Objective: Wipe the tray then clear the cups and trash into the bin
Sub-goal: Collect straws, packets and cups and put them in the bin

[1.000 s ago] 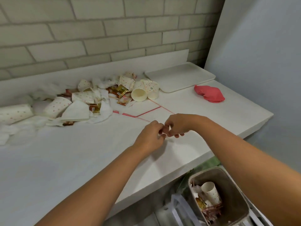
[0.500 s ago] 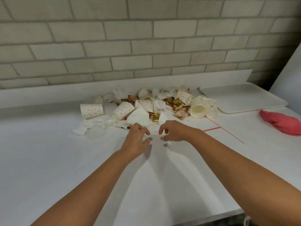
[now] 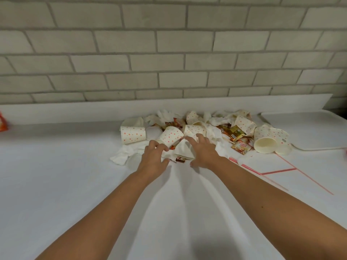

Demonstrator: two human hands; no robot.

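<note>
A: Starting from the left hand: how held?
B: Spread wide, palm down, fingers a little bent, holding nothing. Fingertips just beside a dotted paper cup lying on its side; touching it or not, impossible to tell.
A: And the right hand?
B: Also wide, fingers apart, laid over a folded white napkin, thumb low near the desk. Gripping nothing, as far as visible.
A: Between the two hands?
B: That napkin, and at its near corner a small brown wrapper.
A: Further out, to the left?
B: Crumpled tissue just beside the left hand, then another dotted cup on its side, at the left end of the pile.
A: And to the right?
B: Gold sachets, then two more cups lying side by side, mouths toward the near edge of the desk.
A: Place of the whole pile?
B: Along the far edge of the desk, under the brick wall, a little right of the middle.
A: And the tray?
B: White, flat, in the far right corner of the desk, close against those two cups.
A: Anything more?
B: Thin red lines on the desk toward the right edge, and a bit of an orange packet at the far left edge.
</note>
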